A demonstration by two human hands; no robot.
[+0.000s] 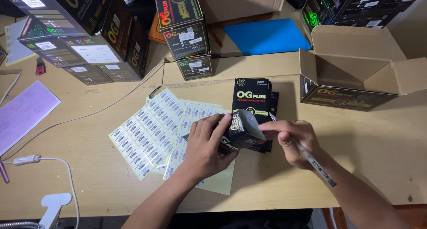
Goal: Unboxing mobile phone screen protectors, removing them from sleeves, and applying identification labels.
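Observation:
My left hand [203,145] grips a small black product box [240,131] with its end flap open, held above the wooden table [89,180]. My right hand [293,140] touches the flap's edge with its fingertips and holds a pen [313,164] between the fingers, pointing back toward my wrist. Under and behind the held box lies a stack of matching black boxes [252,97]. Sheets of barcode stickers [149,133] lie just left of my left hand.
An open cardboard carton [356,73] stands at the right. Stacked dark cartons [80,37] and a column of smaller cartons [184,33] stand at the back. A blue sheet [264,35], a pink paper [22,113] and a white cable [58,162] lie around.

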